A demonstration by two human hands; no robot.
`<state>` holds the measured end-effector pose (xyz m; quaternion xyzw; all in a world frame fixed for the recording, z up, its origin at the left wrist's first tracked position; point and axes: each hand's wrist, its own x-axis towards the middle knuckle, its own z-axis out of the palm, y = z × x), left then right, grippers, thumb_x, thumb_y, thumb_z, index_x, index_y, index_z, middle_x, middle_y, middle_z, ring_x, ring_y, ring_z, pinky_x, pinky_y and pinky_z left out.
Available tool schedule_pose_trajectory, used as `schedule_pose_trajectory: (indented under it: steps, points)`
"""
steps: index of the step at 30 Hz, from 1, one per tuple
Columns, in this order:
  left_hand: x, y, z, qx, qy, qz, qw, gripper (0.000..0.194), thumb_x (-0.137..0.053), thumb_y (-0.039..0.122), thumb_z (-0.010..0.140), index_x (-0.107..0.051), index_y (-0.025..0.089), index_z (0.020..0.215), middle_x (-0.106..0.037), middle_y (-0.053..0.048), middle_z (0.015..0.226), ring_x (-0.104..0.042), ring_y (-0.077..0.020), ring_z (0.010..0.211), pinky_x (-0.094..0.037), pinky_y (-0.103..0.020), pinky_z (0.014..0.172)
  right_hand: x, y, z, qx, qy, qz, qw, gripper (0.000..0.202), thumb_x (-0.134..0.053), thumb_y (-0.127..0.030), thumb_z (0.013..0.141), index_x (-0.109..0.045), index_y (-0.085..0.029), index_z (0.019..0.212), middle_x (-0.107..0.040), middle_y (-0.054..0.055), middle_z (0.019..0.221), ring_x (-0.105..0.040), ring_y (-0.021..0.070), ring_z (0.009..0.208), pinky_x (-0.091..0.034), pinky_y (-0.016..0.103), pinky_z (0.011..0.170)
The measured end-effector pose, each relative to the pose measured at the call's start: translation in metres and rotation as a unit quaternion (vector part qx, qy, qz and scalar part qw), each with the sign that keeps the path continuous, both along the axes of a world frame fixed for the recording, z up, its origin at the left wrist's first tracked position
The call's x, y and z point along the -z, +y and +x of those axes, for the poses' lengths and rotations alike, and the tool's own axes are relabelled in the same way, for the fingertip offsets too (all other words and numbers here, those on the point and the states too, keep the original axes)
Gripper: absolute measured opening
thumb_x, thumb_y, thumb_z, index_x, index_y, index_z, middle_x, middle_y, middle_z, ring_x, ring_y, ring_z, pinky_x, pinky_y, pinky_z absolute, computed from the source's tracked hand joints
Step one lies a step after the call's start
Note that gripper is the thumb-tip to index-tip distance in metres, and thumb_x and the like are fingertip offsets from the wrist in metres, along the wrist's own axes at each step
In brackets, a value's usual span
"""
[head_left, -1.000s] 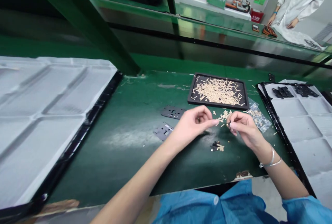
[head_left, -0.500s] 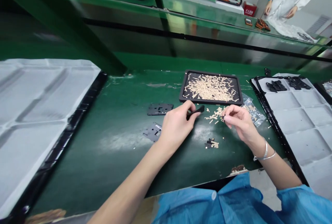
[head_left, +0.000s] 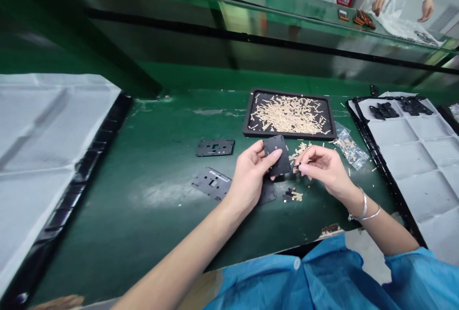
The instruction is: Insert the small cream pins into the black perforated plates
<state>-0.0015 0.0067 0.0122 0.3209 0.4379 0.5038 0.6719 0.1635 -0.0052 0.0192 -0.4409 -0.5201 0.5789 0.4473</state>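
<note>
A flat black plate (head_left: 278, 156) is gripped between the thumb and fingers of my left hand (head_left: 250, 171), its broad face turned up. Close to its right edge, my right hand (head_left: 324, 169) pinches a tiny dark piece (head_left: 297, 167). Two more black plates, one behind (head_left: 215, 147) and one nearer (head_left: 212, 183), lie left of my left hand, and another (head_left: 267, 192) is partly hidden beneath it. Small beige and black pieces (head_left: 293, 195) lie in a little pile below my hands. Loose beige strips (head_left: 301, 149) are scattered behind my right hand.
A black tray (head_left: 247, 126) of beige strips stands behind my hands, with a clear plastic bag (head_left: 353, 147) at its right. White compartment trays lie at left (head_left: 53, 128) and right (head_left: 409, 157). A green post rises at left. Across the bench a person's hands (head_left: 379, 1) show.
My left hand has turned the black plate from edge-on to face-up. My right hand has moved slightly left towards it. A plate beneath my left hand has come into view.
</note>
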Motion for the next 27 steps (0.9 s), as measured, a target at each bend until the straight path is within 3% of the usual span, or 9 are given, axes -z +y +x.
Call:
schedule_pose_trajectory:
  steps: [6,16,27]
  points:
    - [-0.002,-0.005,0.001,-0.024,-0.002,0.020,1.000,0.034,-0.081,0.033,0.062,-0.058,0.016,0.081,-0.061,0.003,0.069,-0.052,-0.0081,0.048,-0.044,-0.017,0.034,-0.005,-0.006,-0.006,0.080,-0.092,0.075,0.990,0.009,-0.068,-0.021,0.072,-0.061,-0.020,0.066,-0.065,0.001,0.072,-0.059,0.0119,0.065,-0.044,0.023,0.052]
    - [-0.003,-0.009,0.000,-0.048,0.083,0.131,0.987,0.021,-0.074,0.024,0.069,-0.056,0.019,0.077,-0.056,0.004,0.066,-0.054,-0.0076,0.056,-0.049,-0.015,0.046,-0.007,-0.015,-0.012,0.051,-0.166,0.110,0.979,0.012,-0.061,-0.014,0.075,-0.056,-0.021,0.066,-0.064,0.000,0.071,-0.059,0.0120,0.066,-0.043,0.022,0.051]
    - [-0.004,-0.010,0.000,-0.046,0.099,0.148,0.983,0.016,-0.072,0.019,0.071,-0.056,0.019,0.076,-0.055,0.003,0.070,-0.054,-0.0088,0.061,-0.051,-0.019,0.057,-0.014,-0.013,-0.011,0.024,-0.165,0.077,0.983,0.013,-0.060,-0.017,0.074,-0.054,-0.020,0.064,-0.059,-0.002,0.066,-0.053,0.0093,0.060,-0.041,0.022,0.049]
